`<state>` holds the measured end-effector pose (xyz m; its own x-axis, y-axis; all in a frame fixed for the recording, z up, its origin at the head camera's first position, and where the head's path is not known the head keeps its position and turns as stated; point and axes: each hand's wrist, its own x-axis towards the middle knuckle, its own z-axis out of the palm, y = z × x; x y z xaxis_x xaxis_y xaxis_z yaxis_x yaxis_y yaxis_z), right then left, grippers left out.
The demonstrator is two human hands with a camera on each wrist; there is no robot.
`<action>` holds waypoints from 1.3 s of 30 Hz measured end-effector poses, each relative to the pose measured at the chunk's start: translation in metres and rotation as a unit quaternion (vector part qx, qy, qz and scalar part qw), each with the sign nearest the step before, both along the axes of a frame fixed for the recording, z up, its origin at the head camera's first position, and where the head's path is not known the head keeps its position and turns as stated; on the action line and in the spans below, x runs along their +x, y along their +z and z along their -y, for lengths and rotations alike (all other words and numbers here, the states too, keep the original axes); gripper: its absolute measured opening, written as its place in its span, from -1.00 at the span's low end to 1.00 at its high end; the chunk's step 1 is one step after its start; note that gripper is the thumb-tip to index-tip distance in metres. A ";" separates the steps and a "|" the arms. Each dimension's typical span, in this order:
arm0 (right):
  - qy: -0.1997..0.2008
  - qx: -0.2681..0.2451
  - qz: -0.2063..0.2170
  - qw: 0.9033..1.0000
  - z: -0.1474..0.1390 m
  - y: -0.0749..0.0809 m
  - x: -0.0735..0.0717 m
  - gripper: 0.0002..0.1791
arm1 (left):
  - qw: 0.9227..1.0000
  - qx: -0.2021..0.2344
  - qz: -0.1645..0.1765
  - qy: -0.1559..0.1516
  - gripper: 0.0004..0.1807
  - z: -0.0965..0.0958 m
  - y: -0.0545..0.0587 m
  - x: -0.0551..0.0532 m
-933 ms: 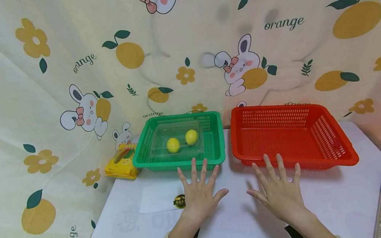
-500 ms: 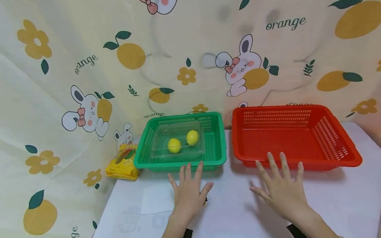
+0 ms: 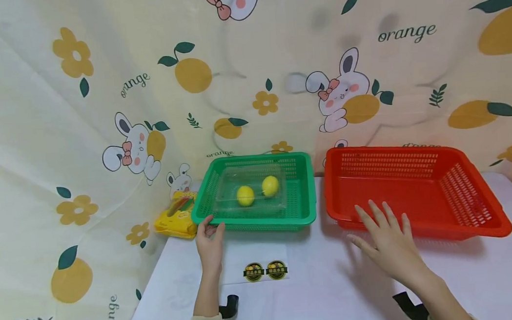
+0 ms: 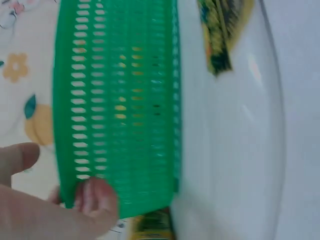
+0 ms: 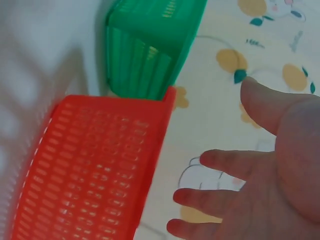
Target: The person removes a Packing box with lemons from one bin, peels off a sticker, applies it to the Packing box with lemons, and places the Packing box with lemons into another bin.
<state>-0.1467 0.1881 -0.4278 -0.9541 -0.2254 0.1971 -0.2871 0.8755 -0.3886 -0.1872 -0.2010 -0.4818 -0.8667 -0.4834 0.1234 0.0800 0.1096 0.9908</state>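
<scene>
My left hand (image 3: 210, 245) is at the front left corner of the green basket (image 3: 260, 224), its fingers bent loosely at the rim. In the left wrist view the thumb (image 4: 22, 156) stands apart from the rim, while bent fingers (image 4: 97, 197) overlap the wall's near end; contact is unclear. Inside the basket lies a clear plastic box (image 3: 228, 179) with two yellow lemon-like fruits (image 3: 245, 196) seen in it. My right hand (image 3: 393, 247) hovers with spread fingers before the red basket (image 3: 385, 186), holding nothing.
A yellow packet (image 3: 177, 221) lies left of the green basket. In front, a white sheet (image 3: 234, 271) with two round black-and-gold labels (image 3: 276, 270) lies on the white table (image 3: 317, 303). A printed curtain (image 3: 250, 57) hangs close behind both baskets.
My left hand has moved left from the front of the green basket to its corner, its fingers now more bent. Both round labels are uncovered. The head view has turned slightly left.
</scene>
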 end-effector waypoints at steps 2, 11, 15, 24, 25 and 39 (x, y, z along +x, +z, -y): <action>-0.002 -0.018 -0.007 1.000 -0.004 -0.001 -0.002 -0.13 | 0.999 0.035 -0.021 0.009 -0.55 0.003 -0.004 -0.006; 0.010 -0.086 -0.046 0.995 -0.015 -0.008 -0.014 -0.22 | 0.992 0.080 -0.065 0.068 -0.53 0.015 -0.016 -0.018; 0.024 -0.125 -0.048 0.991 -0.014 -0.006 -0.025 -0.25 | 0.993 0.085 -0.064 0.059 -0.49 0.018 -0.017 -0.018; 0.060 -0.192 0.012 0.979 0.006 0.022 -0.059 -0.28 | 0.986 0.140 -0.079 0.045 -0.50 0.015 -0.015 -0.023; 0.063 -0.200 0.020 0.978 0.009 0.025 -0.063 -0.30 | 0.985 0.149 -0.080 0.042 -0.50 0.014 -0.014 -0.024; 0.137 -0.347 0.104 0.922 0.068 0.046 -0.139 -0.43 | 0.973 0.207 -0.087 0.057 -0.39 0.003 -0.006 -0.025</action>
<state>-0.2859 0.1200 -0.3818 -0.9136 -0.3522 0.2033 -0.3159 0.3001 -0.9001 -0.2122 -0.2041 -0.4877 -0.7876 -0.6150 0.0377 0.2617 -0.2786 0.9241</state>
